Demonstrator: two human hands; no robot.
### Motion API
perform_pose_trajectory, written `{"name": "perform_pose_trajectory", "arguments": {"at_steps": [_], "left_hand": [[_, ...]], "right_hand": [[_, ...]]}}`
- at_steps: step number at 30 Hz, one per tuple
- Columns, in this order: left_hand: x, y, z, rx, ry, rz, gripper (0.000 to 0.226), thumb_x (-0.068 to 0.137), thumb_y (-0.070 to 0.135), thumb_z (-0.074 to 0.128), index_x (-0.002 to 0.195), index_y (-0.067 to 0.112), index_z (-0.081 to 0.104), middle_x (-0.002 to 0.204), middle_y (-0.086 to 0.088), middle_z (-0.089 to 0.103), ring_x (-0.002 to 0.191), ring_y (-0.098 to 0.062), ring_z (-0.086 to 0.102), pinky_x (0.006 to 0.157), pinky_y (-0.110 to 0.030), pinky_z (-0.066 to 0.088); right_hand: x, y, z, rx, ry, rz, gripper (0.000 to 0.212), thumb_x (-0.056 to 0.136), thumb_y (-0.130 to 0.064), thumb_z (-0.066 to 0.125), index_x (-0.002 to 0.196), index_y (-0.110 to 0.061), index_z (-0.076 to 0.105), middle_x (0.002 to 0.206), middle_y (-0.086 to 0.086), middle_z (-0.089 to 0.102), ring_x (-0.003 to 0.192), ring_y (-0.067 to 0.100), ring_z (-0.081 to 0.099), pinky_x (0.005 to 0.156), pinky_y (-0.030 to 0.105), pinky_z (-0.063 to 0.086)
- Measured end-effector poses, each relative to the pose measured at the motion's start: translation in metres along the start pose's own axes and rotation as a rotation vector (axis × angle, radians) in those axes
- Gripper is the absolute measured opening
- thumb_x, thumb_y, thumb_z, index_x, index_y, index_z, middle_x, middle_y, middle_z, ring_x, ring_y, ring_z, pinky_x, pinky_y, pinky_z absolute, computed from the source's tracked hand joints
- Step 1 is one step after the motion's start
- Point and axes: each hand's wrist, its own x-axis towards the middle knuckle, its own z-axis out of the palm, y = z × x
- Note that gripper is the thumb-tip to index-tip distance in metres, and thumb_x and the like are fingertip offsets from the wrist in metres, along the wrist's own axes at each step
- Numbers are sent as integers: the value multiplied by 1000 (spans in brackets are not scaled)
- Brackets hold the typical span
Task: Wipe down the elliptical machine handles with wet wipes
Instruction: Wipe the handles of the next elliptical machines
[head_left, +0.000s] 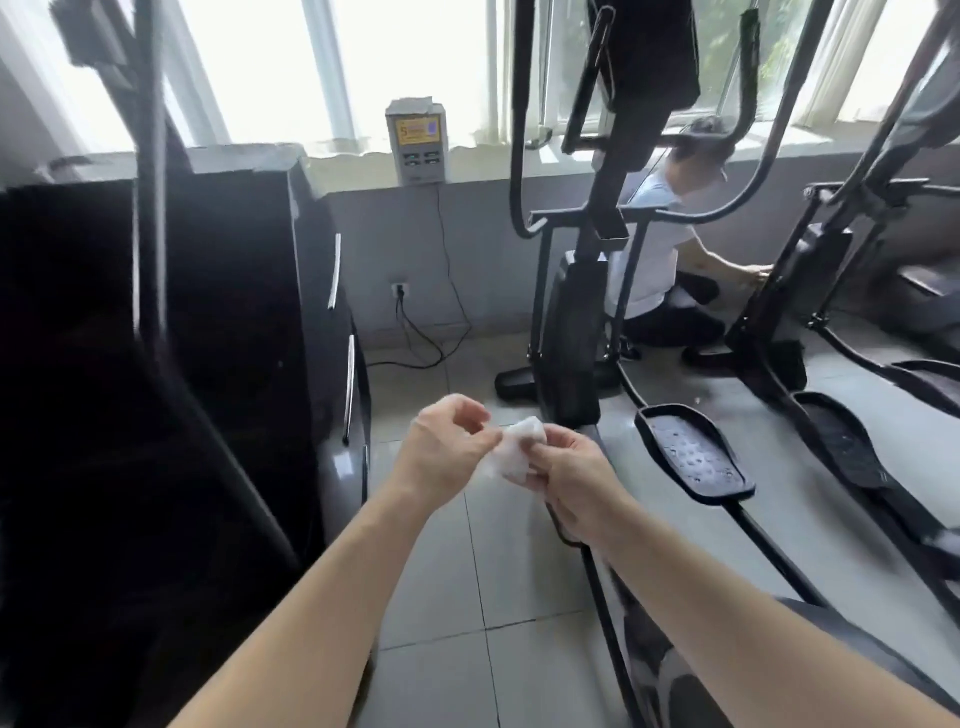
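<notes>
A crumpled white wet wipe (511, 451) sits between both hands at waist height over the tiled floor. My left hand (447, 447) pinches its left edge with thumb and fingertips. My right hand (574, 480) grips its right side with curled fingers. The elliptical machine (576, 322) stands just beyond the hands. Its black curved left handle (517, 130) and right handle (753, 156) rise toward the window. Both hands are well below and apart from the handles.
A large black machine (171, 338) fills the left side. A charging station (415, 143) stands on the windowsill with cables running down to a wall socket. A person (660, 244) crouches behind the elliptical. A second elliptical (831, 291) stands at the right. A foot pedal (693, 452) lies right of my hands.
</notes>
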Motion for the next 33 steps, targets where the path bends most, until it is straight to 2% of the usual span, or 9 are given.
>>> {"name": "perform_pose_trajectory", "arguments": {"at_steps": [6, 10, 14, 18, 23, 26, 28, 31, 33], "left_hand": [[148, 16, 10, -55, -145, 45, 10, 91, 29, 76, 94, 20, 78, 91, 7, 77, 89, -10, 72, 79, -24, 57], [256, 15, 12, -43, -114, 101, 9, 90, 22, 73, 82, 22, 75, 77, 9, 73, 69, -3, 65, 64, -17, 49], [365, 26, 2, -77, -174, 180, 9, 91, 20, 72, 82, 22, 74, 76, 7, 73, 66, -2, 64, 59, -14, 48], [463, 47, -8, -97, -266, 245, 13, 87, 30, 76, 74, 31, 73, 75, 4, 75, 69, -14, 69, 66, -33, 60], [554, 85, -6, -133, -405, 333, 11, 87, 40, 79, 81, 31, 79, 83, 4, 78, 80, -26, 73, 82, -44, 59], [598, 108, 7, -122, -430, 430, 6, 91, 28, 76, 88, 30, 81, 91, 15, 78, 89, -5, 72, 92, -30, 56], [627, 123, 19, -124, -378, 445, 7, 92, 27, 74, 89, 29, 80, 89, 20, 76, 85, 3, 69, 83, -15, 51], [670, 150, 36, -157, -253, 455, 8, 92, 27, 73, 87, 31, 79, 86, 21, 75, 82, 7, 68, 72, -8, 45], [694, 173, 45, -183, -179, 468, 6, 93, 30, 73, 89, 31, 78, 88, 20, 75, 84, 6, 69, 74, -8, 47]], "right_hand": [[127, -65, -8, -137, 48, -135, 17, 100, -16, 67, 95, -3, 77, 90, 14, 71, 78, 25, 64, 72, 30, 54], [221, -95, 0, -147, 229, -185, 8, 95, -12, 74, 92, -6, 78, 74, 7, 70, 63, 18, 59, 61, 28, 50], [307, -139, 19, -76, 332, -208, 13, 99, -9, 69, 105, 3, 69, 91, 20, 77, 85, 29, 78, 78, 36, 65], [373, -191, 34, 92, 270, -146, 21, 102, -3, 60, 118, 10, 64, 112, 30, 73, 106, 40, 73, 98, 49, 59], [439, -238, 19, 169, 361, -306, 26, 99, -10, 67, 115, 10, 66, 112, 27, 74, 107, 36, 74, 99, 45, 57], [477, -266, -3, 128, 445, -419, 22, 96, -12, 70, 107, 7, 70, 110, 28, 74, 104, 34, 75, 95, 40, 59], [498, -290, -22, 79, 501, -483, 15, 97, -13, 70, 97, 2, 72, 104, 26, 75, 98, 28, 76, 88, 32, 60], [529, -331, -50, -9, 484, -585, 20, 98, -16, 69, 91, 3, 72, 90, 22, 72, 88, 26, 73, 84, 27, 58], [553, -362, -68, 2, 484, -634, 16, 95, -13, 73, 97, 3, 72, 88, 22, 68, 84, 29, 68, 86, 35, 57]]}}
